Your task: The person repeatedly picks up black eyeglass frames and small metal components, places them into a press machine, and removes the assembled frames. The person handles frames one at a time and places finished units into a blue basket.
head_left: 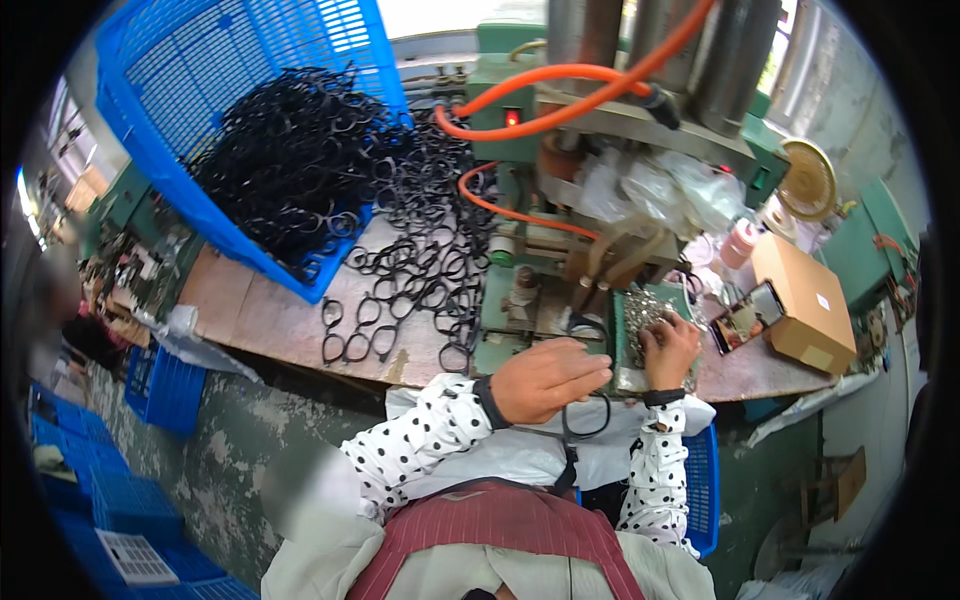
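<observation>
My left hand (548, 381) is in front of the green bench press (510, 325), fingers together, its thumb hidden beneath. A black eyeglass frame (588, 436) sticks out below it, one rim showing; the hand appears closed on it. My right hand (672, 352) reaches into a green tray (622, 345) of small metal parts (645, 305), its fingers bent and pinched together. What lies between those fingertips is too small to make out. Left of the press, many black eyeglass frames (400, 290) lie loose on the worn tabletop (260, 315).
A blue crate (215, 230) heaped with black frames leans at the back left. Orange hoses (560, 75) loop over the press. Right of the tray, a phone (748, 317) rests against a cardboard box (805, 300). Clear plastic bags (650, 190) hang on the machine.
</observation>
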A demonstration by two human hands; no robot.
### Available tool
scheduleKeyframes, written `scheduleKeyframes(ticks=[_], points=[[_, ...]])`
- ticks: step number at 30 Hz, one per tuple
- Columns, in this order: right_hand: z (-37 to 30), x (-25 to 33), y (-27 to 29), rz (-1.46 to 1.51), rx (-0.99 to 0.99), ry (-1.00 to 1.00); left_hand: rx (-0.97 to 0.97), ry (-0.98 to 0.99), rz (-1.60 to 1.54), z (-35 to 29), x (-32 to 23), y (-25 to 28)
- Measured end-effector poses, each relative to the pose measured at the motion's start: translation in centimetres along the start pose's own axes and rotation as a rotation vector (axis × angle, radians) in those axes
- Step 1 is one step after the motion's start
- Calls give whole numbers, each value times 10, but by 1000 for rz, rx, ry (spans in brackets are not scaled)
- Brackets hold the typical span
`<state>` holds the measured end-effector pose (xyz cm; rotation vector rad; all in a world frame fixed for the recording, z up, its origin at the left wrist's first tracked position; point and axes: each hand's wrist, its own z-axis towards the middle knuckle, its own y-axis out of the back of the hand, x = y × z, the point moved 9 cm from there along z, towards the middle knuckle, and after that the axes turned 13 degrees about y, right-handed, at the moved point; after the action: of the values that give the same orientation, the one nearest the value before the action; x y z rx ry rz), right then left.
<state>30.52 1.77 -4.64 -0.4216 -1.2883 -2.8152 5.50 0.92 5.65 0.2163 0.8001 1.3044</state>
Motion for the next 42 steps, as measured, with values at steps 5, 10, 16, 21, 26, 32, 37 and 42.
scheduleKeyframes(ticks=[5,10,16,21,26,32,37,42], points=[[4,-4,16,161,-217,-13,-23,19,17,-4,2,-1],[-4,-14,11,278,-247,-144,-109,-146,394,-14,7,37],[-7,-14,10,244,-225,-134,-384,772,1009,-109,220,173],[-7,-17,4,258,-192,-194,4,1202,1003,-215,333,199],[3,13,24,3,-199,12,146,1059,909,-182,296,160],[13,25,21,668,-198,-203,-227,1022,824,-149,251,170],[35,96,57,906,-159,-56,-490,893,510,-92,180,158],[37,119,44,976,-56,-199,-473,603,526,-41,89,116]])
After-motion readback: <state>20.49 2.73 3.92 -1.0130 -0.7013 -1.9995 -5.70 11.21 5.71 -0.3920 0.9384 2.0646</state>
